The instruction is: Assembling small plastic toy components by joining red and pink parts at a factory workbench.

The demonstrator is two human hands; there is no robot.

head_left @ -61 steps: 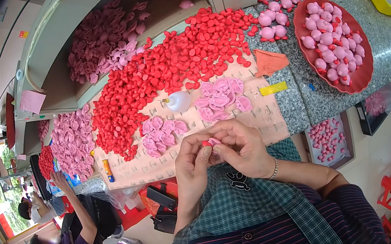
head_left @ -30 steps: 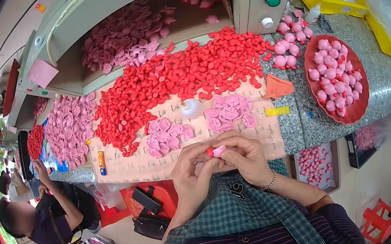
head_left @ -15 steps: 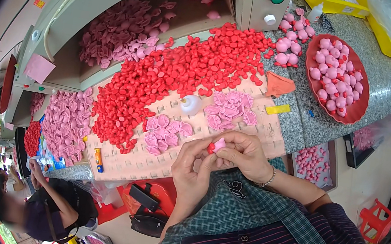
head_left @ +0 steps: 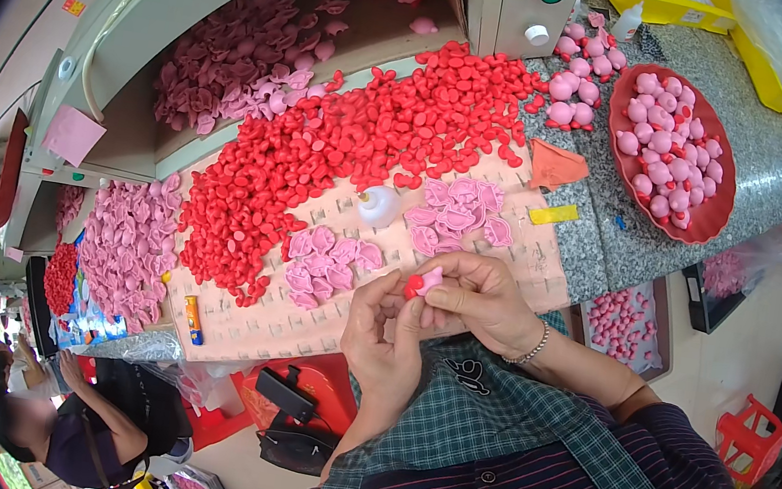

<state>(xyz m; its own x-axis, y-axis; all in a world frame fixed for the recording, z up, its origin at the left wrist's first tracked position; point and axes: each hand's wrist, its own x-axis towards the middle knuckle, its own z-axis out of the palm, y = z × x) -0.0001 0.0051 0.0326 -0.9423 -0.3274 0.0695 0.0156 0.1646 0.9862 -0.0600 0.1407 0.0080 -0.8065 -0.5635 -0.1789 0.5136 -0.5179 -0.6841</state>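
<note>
A small pink-and-red figure point(head_left: 432, 279) is pinched between both my hands in front of my chest. My left hand point(head_left: 385, 333) grips it by the red part, thumb and fingers pressed together. On its pink side it is held by the thumb and forefinger of my right hand point(head_left: 486, 306). Just beyond my fingers lie two groups of thin pink shells, one nearer my right hand point(head_left: 456, 212) and one to the left point(head_left: 327, 267). Behind these spreads a large heap of glossy red pieces point(head_left: 324, 154). A white squeeze bottle point(head_left: 377, 206) stands between the heap and the shells.
Finished-looking pink figures fill a red oval dish point(head_left: 721, 218) at right; more lie behind it. A grey machine point(head_left: 129, 33) with pink shells inside arches over the far left. A glue tube point(head_left: 195, 320) sits by the front edge. Another person point(head_left: 98, 413) works at lower left.
The figure has turned slightly in my fingers, with more of its red part showing. Both hands stay in nearly the same place. The view has shifted a little.
</note>
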